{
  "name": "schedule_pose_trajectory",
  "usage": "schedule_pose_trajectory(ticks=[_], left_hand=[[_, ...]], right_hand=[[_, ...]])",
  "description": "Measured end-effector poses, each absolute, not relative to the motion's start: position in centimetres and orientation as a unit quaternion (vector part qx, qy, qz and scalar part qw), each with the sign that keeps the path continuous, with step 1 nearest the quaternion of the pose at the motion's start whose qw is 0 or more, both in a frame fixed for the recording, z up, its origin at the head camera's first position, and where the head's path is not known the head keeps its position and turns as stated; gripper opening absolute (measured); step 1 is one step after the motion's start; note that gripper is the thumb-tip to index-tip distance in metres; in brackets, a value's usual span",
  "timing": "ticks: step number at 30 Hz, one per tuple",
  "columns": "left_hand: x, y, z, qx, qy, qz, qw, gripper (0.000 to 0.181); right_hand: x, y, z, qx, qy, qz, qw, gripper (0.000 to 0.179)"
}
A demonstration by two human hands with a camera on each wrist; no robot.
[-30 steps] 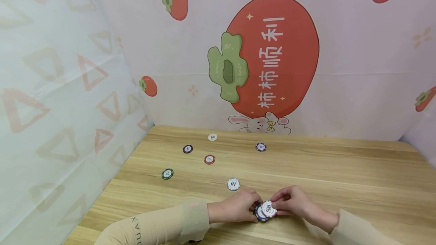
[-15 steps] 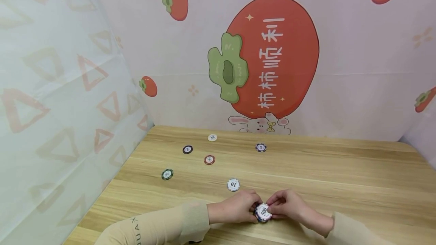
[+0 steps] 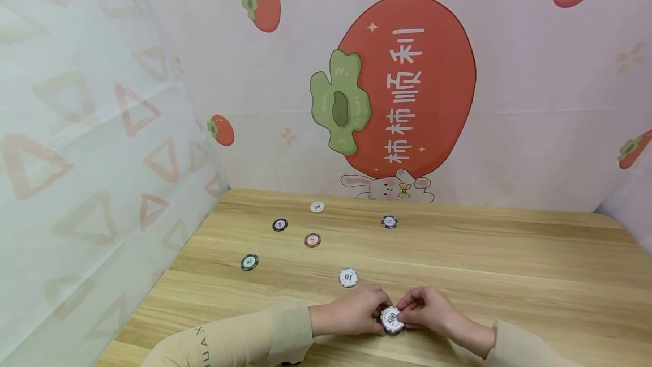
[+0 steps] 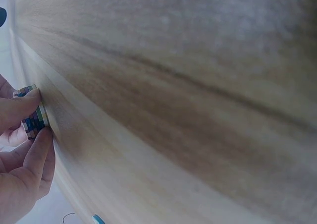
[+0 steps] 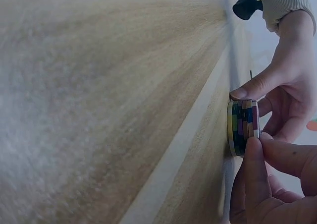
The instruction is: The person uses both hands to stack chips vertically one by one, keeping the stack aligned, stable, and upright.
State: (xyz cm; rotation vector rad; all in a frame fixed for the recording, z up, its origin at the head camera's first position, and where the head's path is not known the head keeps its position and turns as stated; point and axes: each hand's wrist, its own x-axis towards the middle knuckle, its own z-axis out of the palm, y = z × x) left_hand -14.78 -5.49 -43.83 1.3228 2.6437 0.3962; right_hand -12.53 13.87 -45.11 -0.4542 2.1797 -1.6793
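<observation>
On the near part of the table stands a small stack of poker chips, with edges in several colours. A white chip marked 500 lies on top. My left hand holds the stack from the left, thumb and fingers curled about its sides. From the right, my right hand pinches the white chip between thumb and fingers, level with the stack's top. The stack is partly hidden by fingers in the left wrist view. Just beyond my left hand, a chip marked 10 lies flat.
Farther off lie single chips: green, red, black, cream and purple. They are spread over the wooden table. A printed cloth hangs behind it, another at the left.
My right hand has brought the white 500 chip left and slightly down, from overlapping the blue-edged chip off-centre to lying squarely on the stack. My left hand has stayed at the stack.
</observation>
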Motion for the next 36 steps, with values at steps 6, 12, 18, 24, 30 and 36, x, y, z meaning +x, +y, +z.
schedule_pose_trajectory(ticks=[6, 12, 18, 24, 30, 36], left_hand=[[-14.7, -5.5, -43.8, 0.441, 0.883, 0.134, 0.083, 0.037], [-14.7, -5.6, -43.7, 0.440, 0.882, 0.142, 0.088, 0.036], [-14.8, -5.5, -43.7, 0.437, 0.882, 0.150, 0.091, 0.036], [-14.9, -5.5, -43.7, 0.437, 0.882, 0.154, 0.086, 0.037], [-15.1, -5.6, -43.2, 0.420, 0.884, 0.174, 0.104, 0.038], [-15.7, -5.9, -42.0, 0.419, 0.894, 0.137, 0.079, 0.038]], right_hand=[[-12.5, 13.8, -45.2, -0.161, 0.774, -0.587, 0.173, 0.020], [-12.5, 13.8, -45.0, -0.194, 0.808, -0.536, 0.146, 0.024], [-12.3, 13.7, -44.8, -0.236, 0.813, -0.514, 0.139, 0.037], [-11.9, 13.5, -44.8, -0.244, 0.832, -0.485, 0.117, 0.044], [-11.9, 13.3, -44.8, -0.244, 0.839, -0.474, 0.110, 0.044], [-11.8, 13.0, -44.7, -0.241, 0.844, -0.467, 0.107, 0.044]])
